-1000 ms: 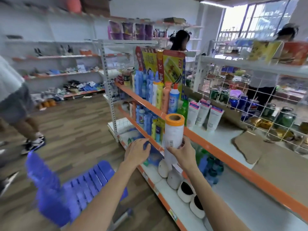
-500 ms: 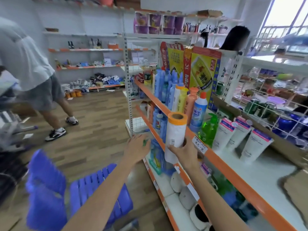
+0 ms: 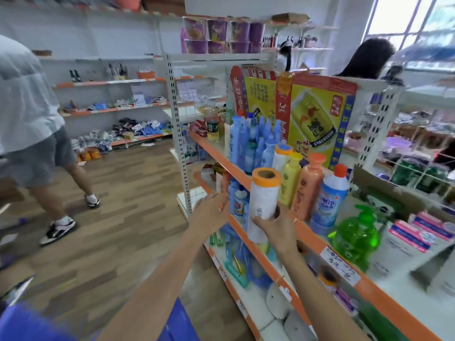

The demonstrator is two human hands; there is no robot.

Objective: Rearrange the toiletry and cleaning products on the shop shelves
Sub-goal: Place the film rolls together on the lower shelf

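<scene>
The white roll with orange ends stands nearly upright, long axis vertical, its hollow orange top open toward the camera, just in front of the orange edge of the upper shelf. The right hand grips its lower half, fingers and thumb curled round it. The left hand, fingers loosely extended, reaches to the blue bottles on the shelf below; whether it holds anything cannot be told.
</scene>
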